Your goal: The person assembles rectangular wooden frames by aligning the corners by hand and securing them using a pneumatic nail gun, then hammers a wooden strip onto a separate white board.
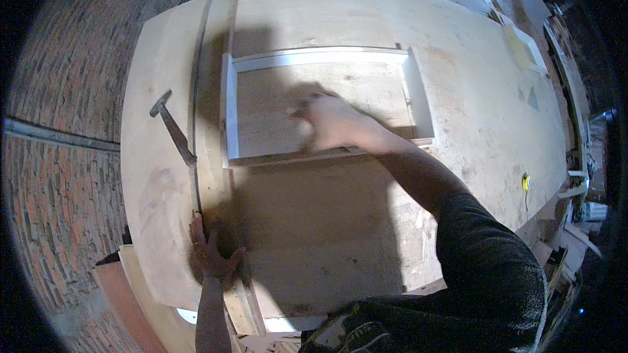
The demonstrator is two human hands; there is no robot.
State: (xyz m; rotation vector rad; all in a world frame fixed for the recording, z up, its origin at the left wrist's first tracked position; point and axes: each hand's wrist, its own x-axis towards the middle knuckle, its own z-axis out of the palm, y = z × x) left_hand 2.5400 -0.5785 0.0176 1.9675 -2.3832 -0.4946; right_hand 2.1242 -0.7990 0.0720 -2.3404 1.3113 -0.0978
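Observation:
A shallow white-edged wooden frame (pixel 229 117), like an open drawer box, lies on a large plywood worktop (pixel 471 91). My right hand (pixel 330 121) reaches into the frame with the fingers curled down on its bottom panel; whether it holds anything is hidden. My left hand (pixel 212 255) rests flat on the near left part of the worktop, fingers spread, beside a long thin strip (pixel 195 91) that runs away along the board. A hammer (pixel 171 127) lies to the left of the frame.
A yellow tape measure (pixel 525 182) sits near the worktop's right edge. Brick floor (pixel 59 176) shows at the left. Offcuts and boards (pixel 523 0) are piled at the far right, and more boards (pixel 131 301) lie under the near left corner.

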